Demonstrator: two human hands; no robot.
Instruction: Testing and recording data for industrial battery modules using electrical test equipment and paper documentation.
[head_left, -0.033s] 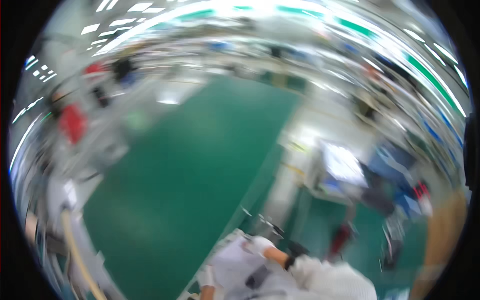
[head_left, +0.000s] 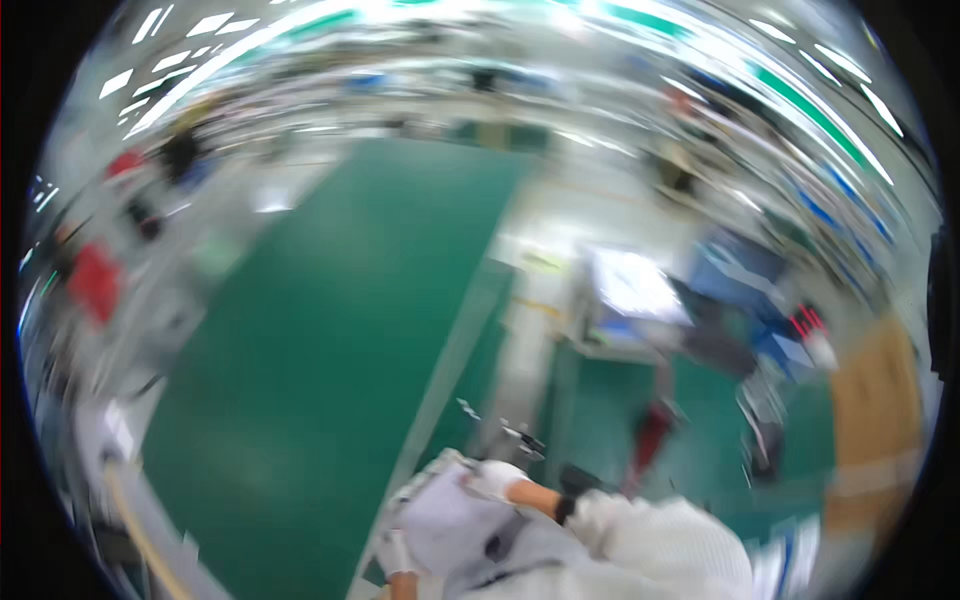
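The picture is smeared by motion. My right hand (head_left: 492,478), in a white glove with a black band at the wrist, lies at the far edge of a pale, lavender-grey shape (head_left: 450,525) low in the picture. I cannot tell whether that shape is my clothing or something carried. My left hand (head_left: 396,552), also gloved in white, is lower and further left, at the near left side of the same shape. The fingers of both hands are blurred, so any grip is hidden. A small blurred dark-and-silver object (head_left: 522,438) shows just beyond my right hand.
A wide green floor (head_left: 330,300) stretches ahead, crossed by a pale line. At the right stand a bright screen-like panel (head_left: 638,285), a blurred red object (head_left: 650,435) and a brown box (head_left: 875,420). A red shape (head_left: 95,283) is at the left. Blurred benches line the far side.
The whole view has swung, so the surroundings sit further left and slightly higher in the picture. Both hands stay beside the pale shape, in nearly the same arrangement.
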